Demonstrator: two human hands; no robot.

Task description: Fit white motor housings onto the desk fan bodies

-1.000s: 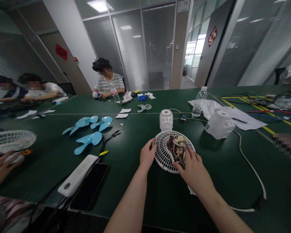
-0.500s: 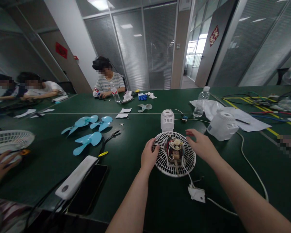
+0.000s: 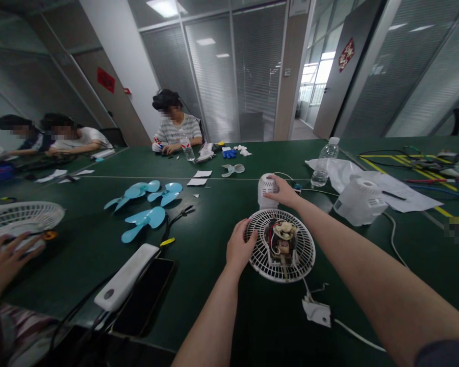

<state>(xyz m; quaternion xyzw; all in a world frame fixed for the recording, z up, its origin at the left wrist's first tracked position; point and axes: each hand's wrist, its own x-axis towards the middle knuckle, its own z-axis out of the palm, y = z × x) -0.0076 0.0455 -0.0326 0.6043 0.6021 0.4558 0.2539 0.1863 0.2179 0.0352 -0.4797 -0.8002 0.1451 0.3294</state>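
Note:
A round white fan grille [image 3: 258, 257] lies on the green table, with an exposed fan motor [image 3: 283, 239] and its wires on top. My left hand [image 3: 240, 247] grips the grille's left rim, thumb over the edge. Just beyond the grille stands a white slotted motor housing [image 3: 266, 198]. My right hand [image 3: 282, 191] has its fingers closed around the upper right of this housing. A white cord runs from the motor to a small white plate [image 3: 316, 312] near me.
Blue fan blades [image 3: 143, 219], a white power bank [image 3: 127, 278] and a black phone [image 3: 145, 295] lie to the left. On the right are a translucent housing [image 3: 359, 201], a water bottle [image 3: 324, 163] and papers. A neighbour's hand [image 3: 11, 257] touches another grille [image 3: 26, 216].
My right hand has left the motor, lifted over the grille's right side and moved forward onto the white housing. The left hand stays on the grille. The view has shifted slightly.

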